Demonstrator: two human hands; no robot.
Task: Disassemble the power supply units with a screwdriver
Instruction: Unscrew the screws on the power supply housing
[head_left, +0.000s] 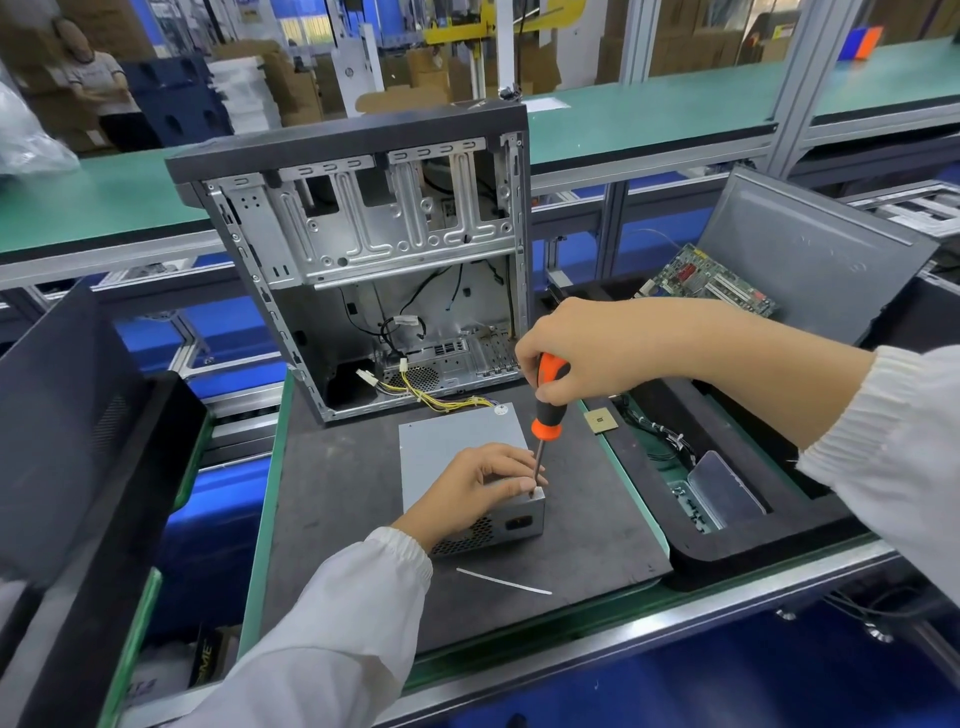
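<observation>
Even, bright overhead lighting is filling the scene; no single source is showing. Shadows are lying soft and short under the left hand (470, 486) and the power supply unit (467, 467). Mild glare is sitting on the computer case (363, 218) metal. Wide-angle distortion is bending the frame edges. Background shelving is reading soft; near sleeves are blurring slightly.

Green-topped benches (649, 122), stacked cardboard boxes (291, 78)
</observation>
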